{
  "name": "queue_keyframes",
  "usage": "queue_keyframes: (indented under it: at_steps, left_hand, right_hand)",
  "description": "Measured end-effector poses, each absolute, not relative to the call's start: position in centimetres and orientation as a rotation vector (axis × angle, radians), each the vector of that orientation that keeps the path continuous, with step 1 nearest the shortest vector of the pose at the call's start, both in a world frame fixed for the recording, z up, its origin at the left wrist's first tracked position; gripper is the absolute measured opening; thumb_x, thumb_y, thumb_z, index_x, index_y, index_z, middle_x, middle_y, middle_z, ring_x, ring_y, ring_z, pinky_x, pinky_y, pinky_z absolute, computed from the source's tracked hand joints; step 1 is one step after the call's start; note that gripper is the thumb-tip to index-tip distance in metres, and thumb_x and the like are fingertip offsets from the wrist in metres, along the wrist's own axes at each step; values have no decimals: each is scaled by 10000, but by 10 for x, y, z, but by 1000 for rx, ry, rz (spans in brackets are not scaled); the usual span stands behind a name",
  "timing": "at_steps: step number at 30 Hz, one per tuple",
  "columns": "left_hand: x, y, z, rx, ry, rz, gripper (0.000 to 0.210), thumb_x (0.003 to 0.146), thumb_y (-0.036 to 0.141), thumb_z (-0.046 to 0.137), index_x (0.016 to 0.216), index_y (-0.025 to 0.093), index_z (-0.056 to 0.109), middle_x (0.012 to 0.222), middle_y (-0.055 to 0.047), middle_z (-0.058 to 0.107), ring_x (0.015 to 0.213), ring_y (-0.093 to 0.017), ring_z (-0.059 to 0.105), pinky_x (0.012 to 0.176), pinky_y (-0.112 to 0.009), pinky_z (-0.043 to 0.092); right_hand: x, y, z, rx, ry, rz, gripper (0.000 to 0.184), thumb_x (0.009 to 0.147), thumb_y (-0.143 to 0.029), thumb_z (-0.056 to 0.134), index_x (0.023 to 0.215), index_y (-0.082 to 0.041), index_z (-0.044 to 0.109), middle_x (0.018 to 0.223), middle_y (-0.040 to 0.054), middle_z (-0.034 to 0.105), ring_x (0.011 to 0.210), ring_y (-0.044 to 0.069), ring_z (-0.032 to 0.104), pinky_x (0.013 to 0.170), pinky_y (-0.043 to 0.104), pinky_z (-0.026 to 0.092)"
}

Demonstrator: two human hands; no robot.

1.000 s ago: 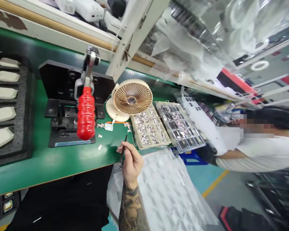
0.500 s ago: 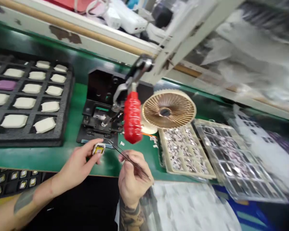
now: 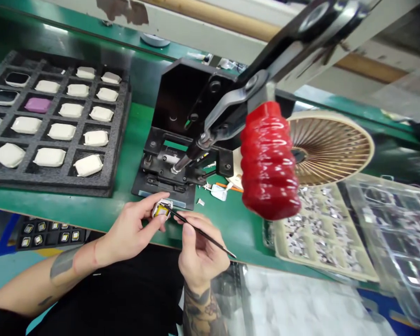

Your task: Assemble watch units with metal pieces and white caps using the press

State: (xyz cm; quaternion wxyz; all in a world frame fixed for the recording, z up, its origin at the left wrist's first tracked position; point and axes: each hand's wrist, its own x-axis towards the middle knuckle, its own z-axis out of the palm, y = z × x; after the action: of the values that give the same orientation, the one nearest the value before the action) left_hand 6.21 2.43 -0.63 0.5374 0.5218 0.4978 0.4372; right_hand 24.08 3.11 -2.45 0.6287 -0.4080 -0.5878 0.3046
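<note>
Between the thumb and fingers of my left hand (image 3: 135, 226) is a small white watch-like case (image 3: 162, 208) with a yellow part inside. My right hand (image 3: 201, 249) grips dark tweezers (image 3: 206, 232), their tips reaching the case's open face. Whether the tips hold anything is too small to tell. Just beyond my hands stands a black toggle-clamp press (image 3: 182, 116) with a red ribbed handle (image 3: 270, 161). A tiny white piece (image 3: 200, 202) lies on the green bench top right of the case.
At left sits a dark foam tray (image 3: 121, 154) with several white cases and one purple one. A beige fan (image 3: 332, 149) stands behind a compartment box (image 3: 278, 245) of small parts. Farther right is a clear divided box (image 3: 402, 252). A black tray (image 3: 51, 232) shows below the bench edge.
The tweezer tips have moved left from beside the white case onto its open face. The view has shifted closer, so the red handle looms larger.
</note>
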Motion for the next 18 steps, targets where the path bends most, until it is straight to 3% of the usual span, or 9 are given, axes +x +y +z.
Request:
queue_keyframes:
  at_steps: [5, 8, 11, 14, 18]
  left_hand:
    - [59, 23, -7, 1241, 1142, 1032, 462, 1129, 325, 692, 1569, 185, 698, 938, -43, 837, 827, -189, 805, 838, -303, 651]
    - [60, 24, -7, 1206, 1135, 1037, 559, 1120, 335, 710, 1652, 181, 633, 1013, -66, 841, 869, -202, 815, 842, -314, 663]
    - [62, 26, -6, 1102, 1129, 1083, 576, 1103, 359, 744, 1639, 175, 641, 1015, -76, 837, 850, -205, 822, 785, -302, 667]
    - [64, 27, -6, 981, 1080, 1155, 518, 1088, 364, 766, 1559, 164, 688, 1048, -96, 842, 826, -205, 836, 715, -278, 662]
    - [65, 26, -7, 924, 1060, 1203, 501, 1062, 362, 804, 1513, 163, 711, 1075, -112, 850, 817, -213, 844, 701, -282, 670]
  right_hand:
    - [247, 34, -20, -914, -1238, 933, 162, 1077, -155, 708, 1175, -259, 785, 1074, 65, 824, 898, 203, 819, 738, 350, 711]
    - [251, 34, -18, -799, -1276, 1033, 79, 1091, -242, 705, 1138, -254, 768, 940, 52, 787, 799, 208, 789, 649, 343, 674]
    - [249, 35, -19, -811, -1235, 869, 73, 1082, -305, 714, 1113, -254, 756, 886, 49, 756, 787, 227, 775, 638, 372, 669]
    - [243, 36, -21, -910, -1105, 687, 79, 1068, -249, 719, 1138, -245, 754, 955, 54, 782, 799, 208, 782, 636, 342, 668]
    - [244, 36, -24, -1001, -1104, 757, 143, 1060, -218, 749, 1199, -235, 779, 1052, 70, 825, 863, 213, 830, 736, 363, 719]
